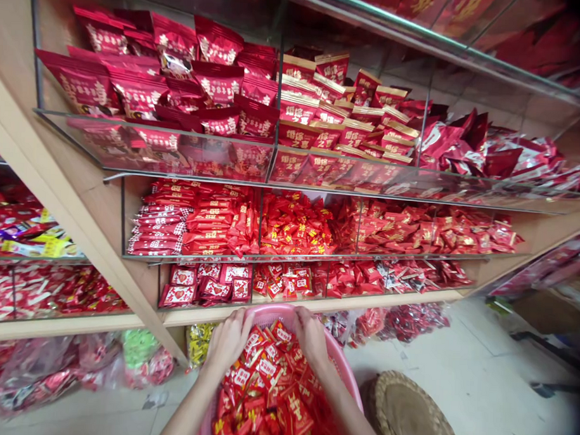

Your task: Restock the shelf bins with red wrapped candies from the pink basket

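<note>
A pink plastic basket (346, 372) full of small red candy packets (270, 375) is at the bottom centre, against the lowest shelf edge. My left hand (231, 336) grips the far rim at its left part, fingers curled over it. On the same rim, a little to the right, my right hand (309, 332) holds on in the same way. Just beyond both hands, the lowest shelf (363, 300) bears red packets behind a low clear front panel.
Upper shelves hold larger red packets (218, 82) and gold-edged packets (326, 136) in clear-walled compartments. A round woven stool (407, 412) stands right of the basket. Bagged goods (41, 374) lie on the floor beneath the shelves. A wooden upright (80, 223) rises at left.
</note>
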The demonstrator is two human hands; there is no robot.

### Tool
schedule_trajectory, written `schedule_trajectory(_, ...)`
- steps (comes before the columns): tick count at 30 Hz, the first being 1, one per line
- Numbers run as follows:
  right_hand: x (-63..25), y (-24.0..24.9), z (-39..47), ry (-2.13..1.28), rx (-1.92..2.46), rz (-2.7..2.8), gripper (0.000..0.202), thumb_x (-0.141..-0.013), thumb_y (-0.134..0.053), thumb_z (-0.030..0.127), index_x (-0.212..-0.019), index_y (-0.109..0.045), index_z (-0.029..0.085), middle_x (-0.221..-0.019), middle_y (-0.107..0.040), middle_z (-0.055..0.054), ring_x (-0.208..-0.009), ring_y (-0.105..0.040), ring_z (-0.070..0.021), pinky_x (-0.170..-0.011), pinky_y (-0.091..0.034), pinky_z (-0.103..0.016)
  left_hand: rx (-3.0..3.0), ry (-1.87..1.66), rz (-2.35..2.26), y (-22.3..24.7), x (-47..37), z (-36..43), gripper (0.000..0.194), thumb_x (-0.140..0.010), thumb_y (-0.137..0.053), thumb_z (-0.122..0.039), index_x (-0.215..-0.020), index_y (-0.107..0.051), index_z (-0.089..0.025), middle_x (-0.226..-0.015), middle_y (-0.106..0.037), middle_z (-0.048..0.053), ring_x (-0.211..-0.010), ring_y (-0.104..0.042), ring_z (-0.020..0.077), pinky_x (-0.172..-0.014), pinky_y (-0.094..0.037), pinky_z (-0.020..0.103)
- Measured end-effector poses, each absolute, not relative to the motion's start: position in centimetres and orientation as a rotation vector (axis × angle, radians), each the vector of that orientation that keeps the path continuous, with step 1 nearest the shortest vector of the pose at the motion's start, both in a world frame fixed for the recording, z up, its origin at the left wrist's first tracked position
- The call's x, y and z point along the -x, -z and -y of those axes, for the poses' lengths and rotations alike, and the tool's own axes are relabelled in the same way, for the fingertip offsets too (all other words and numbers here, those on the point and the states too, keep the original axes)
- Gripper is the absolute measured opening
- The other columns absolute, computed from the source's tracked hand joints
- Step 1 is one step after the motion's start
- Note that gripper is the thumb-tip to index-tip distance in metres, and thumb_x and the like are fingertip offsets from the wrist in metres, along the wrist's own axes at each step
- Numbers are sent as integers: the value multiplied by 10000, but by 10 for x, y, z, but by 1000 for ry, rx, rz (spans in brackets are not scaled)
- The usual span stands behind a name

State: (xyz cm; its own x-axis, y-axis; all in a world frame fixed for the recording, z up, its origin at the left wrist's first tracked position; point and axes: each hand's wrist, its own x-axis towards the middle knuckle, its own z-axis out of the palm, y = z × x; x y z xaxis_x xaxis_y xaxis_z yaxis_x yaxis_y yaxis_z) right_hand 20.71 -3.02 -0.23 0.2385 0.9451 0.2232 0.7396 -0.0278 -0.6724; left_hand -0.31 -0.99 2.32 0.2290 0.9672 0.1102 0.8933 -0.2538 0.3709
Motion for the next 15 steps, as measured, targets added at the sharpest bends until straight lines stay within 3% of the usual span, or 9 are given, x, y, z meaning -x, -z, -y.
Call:
schedule_trajectory(3, -219, -19, 13, -239, 1895, 1546, 292, -919, -302, 317, -991, -561, 205, -940, -673, -85, -792, -628, -190, -707, -407, -275, -2252, -431, -1770, -26, 3, 10, 433, -961, -190, -423, -1114, -534, -209, -1083, -669, 92, -905, -668, 220, -752, -451, 297)
schedule_trajectory(8, -240, -35, -23, -256, 2195, 1484, 324, -860, -427, 217, -1167, -468, 125, -907, -673, -159, -814, -642, -229, -693, -410, -300, -2246, -444, -1772, -24, 3, 10, 443, -960, -186, -428, -1134, -526, -204, -1115, -660, 91, -924, -661, 220, -756, -450, 288)
schedule_trajectory(12, -247, -34, -39, -306, 2223, 1452, 305, -861, -408, 198, -1141, -515, 142, -792, -681, -129, -699, -645, -203, -650, -410, -290, -2260, -465, -1764, -21, 4, 10, 445, -960, -182, -430, -1135, -525, -206, -1115, -662, 92, -919, -663, 220, -747, -451, 290)
schedule_trajectory(15, -252, -33, -46, -357, 2191, 1460, 255, -851, -415, 188, -1015, -610, 186, -694, -674, -77, -640, -637, -178, -623, -407, -264, -2260, -473, -1763, -21, 4, 10, 450, -960, -180, -433, -1134, -523, -200, -1110, -663, 94, -911, -665, 223, -742, -448, 292)
